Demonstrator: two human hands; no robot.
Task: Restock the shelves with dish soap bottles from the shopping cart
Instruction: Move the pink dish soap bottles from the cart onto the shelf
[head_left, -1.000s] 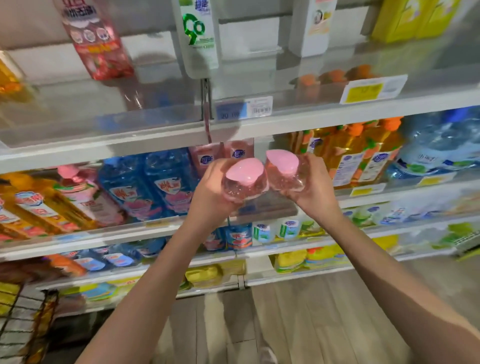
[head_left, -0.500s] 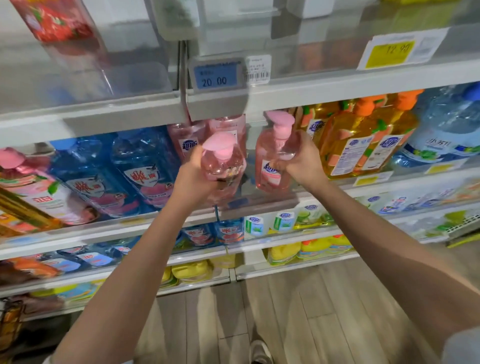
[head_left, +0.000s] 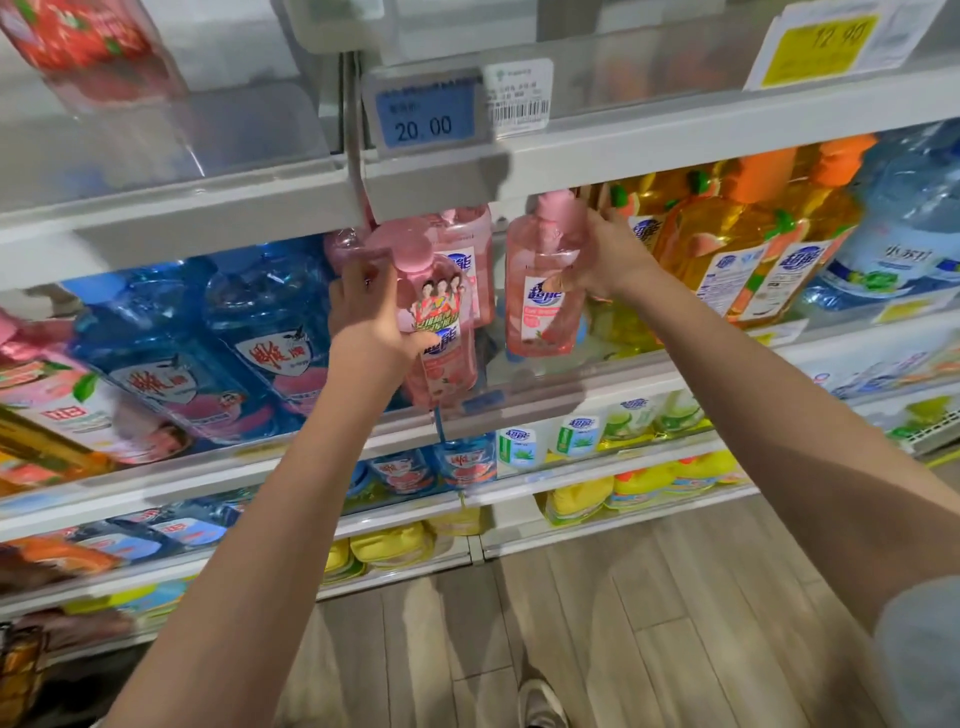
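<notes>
Two pink dish soap bottles with pink pump caps are at the second shelf (head_left: 597, 384). My left hand (head_left: 371, 317) grips the left pink bottle (head_left: 441, 332) by its side, holding it upright just at the shelf's front lip. My right hand (head_left: 605, 260) grips the right pink bottle (head_left: 543, 296) near its neck; that bottle is further in over the shelf, upright. More pink bottles (head_left: 467, 249) of the same kind stand behind them on the shelf. The shopping cart (head_left: 18, 670) shows only as a wire corner at the bottom left.
Big blue bottles (head_left: 249, 332) stand left of the pink ones, orange-capped yellow bottles (head_left: 737, 244) right. The upper shelf's edge with a blue 20.00 price tag (head_left: 426, 117) hangs close above the pump caps. Lower shelves hold pouches and yellow packs. Wooden floor and my shoe (head_left: 540, 706) lie below.
Both hands have pushed the pink bottles forward and up into the second shelf; the right bottle has gone further in. The view has moved closer to the shelf.
</notes>
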